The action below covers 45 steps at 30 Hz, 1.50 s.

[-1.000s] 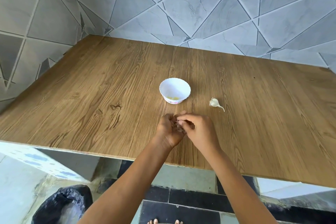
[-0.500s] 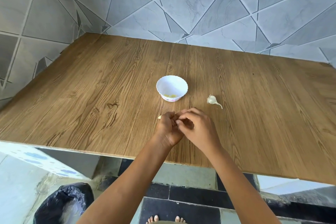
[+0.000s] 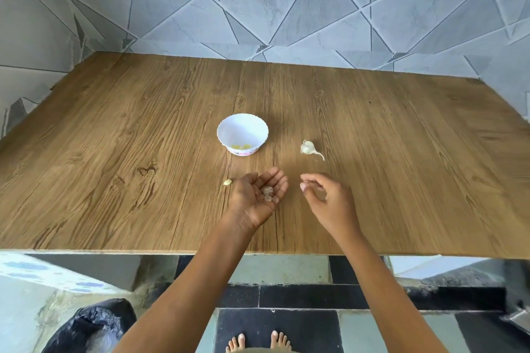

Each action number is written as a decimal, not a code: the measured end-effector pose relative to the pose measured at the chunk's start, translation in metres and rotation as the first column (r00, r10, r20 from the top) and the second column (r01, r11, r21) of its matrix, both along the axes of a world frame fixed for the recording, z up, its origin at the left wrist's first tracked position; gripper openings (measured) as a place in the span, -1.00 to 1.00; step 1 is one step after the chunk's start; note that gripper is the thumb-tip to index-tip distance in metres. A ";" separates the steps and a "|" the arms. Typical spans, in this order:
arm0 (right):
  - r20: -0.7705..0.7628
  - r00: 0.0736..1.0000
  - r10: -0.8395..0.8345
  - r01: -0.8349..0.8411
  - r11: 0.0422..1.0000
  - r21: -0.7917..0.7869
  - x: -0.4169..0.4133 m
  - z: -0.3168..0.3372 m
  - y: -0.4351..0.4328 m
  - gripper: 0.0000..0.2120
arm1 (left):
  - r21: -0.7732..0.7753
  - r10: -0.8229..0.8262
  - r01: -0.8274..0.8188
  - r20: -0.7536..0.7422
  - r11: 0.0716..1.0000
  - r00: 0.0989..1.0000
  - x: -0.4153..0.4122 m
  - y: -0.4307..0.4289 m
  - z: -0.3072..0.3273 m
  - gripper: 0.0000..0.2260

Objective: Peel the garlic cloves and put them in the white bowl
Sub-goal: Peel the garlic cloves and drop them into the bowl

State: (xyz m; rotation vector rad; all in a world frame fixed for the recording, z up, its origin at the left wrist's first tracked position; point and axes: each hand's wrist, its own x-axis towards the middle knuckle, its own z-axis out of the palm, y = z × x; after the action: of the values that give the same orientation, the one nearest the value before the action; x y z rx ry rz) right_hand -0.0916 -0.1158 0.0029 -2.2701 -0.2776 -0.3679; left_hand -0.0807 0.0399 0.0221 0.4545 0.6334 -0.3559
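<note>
The white bowl (image 3: 242, 127) stands in the middle of the wooden table (image 3: 114, 137), with yellowish peeled cloves at its bottom. To its right lies what is left of a garlic bulb (image 3: 308, 148) with its stem. One peeled clove (image 3: 227, 182) sits on the table just left of my left hand (image 3: 258, 198). That hand is turned palm up, fingers relaxed, with a small heap of garlic skin (image 3: 268, 193) lying in the palm. My right hand (image 3: 327, 198) hovers to the right, apart from the left. Its fingers are loosely curled and nothing shows between them.
A tiled wall runs behind and to the left of the table. Below the table's near edge are a black bin bag (image 3: 91, 327) at the lower left, the tiled floor and my bare feet (image 3: 258, 342).
My hands were joined over a clove near the table's front; they have now parted. The left palm has turned up with skin in it, and a peeled clove lies beside it.
</note>
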 end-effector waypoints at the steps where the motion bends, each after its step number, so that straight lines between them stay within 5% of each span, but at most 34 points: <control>1: 0.007 0.999 -0.041 0.041 0.998 -0.054 -0.002 -0.002 -0.005 -0.78 | 0.001 0.002 -0.002 0.004 1.000 1.000 0.001 -0.002 0.000 -0.60; 4: -0.071 0.979 -0.189 0.163 0.947 -0.277 -0.005 -0.011 -0.015 -0.56 | 0.017 0.021 -0.021 0.015 1.000 1.000 0.006 -0.002 0.000 -0.61; 8: -0.299 0.916 -0.267 0.070 0.841 -0.536 0.009 -0.018 -0.020 -0.29 | 0.037 0.011 -0.013 0.037 0.999 0.999 0.007 -0.002 0.001 -0.62; 16: -0.459 0.867 -0.196 -0.096 0.837 -0.539 0.027 -0.024 0.005 -0.27 | 0.048 0.010 -0.012 0.045 0.999 0.999 0.001 0.002 -0.001 -0.62; 21: -0.453 0.883 0.120 -0.330 0.845 -0.420 0.000 -0.019 0.016 -0.23 | 0.051 0.024 -0.027 0.045 0.998 0.999 0.000 0.009 0.000 -0.62; 30: -0.400 0.902 -0.165 -0.101 0.820 -0.564 0.049 -0.025 0.004 -0.33 | 0.051 0.070 -0.072 0.056 0.996 0.996 -0.006 0.016 0.006 -0.63; 41: -0.376 0.913 0.161 -0.355 0.767 -0.534 -0.042 -0.024 0.047 -0.07 | 0.070 0.143 -0.147 0.064 0.987 0.988 -0.017 0.042 -0.001 -0.63; 45: -0.417 0.875 0.245 -0.428 0.795 -0.430 -0.049 -0.016 0.059 -0.16 | 0.063 0.155 -0.159 0.058 0.985 0.986 -0.022 0.044 -0.003 -0.63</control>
State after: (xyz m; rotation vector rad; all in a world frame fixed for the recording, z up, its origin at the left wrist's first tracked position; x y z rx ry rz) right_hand -0.1408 -0.0566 -0.0127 -2.6758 -0.6602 0.3414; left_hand -0.1027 0.0838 0.0192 0.4739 0.6269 -0.1726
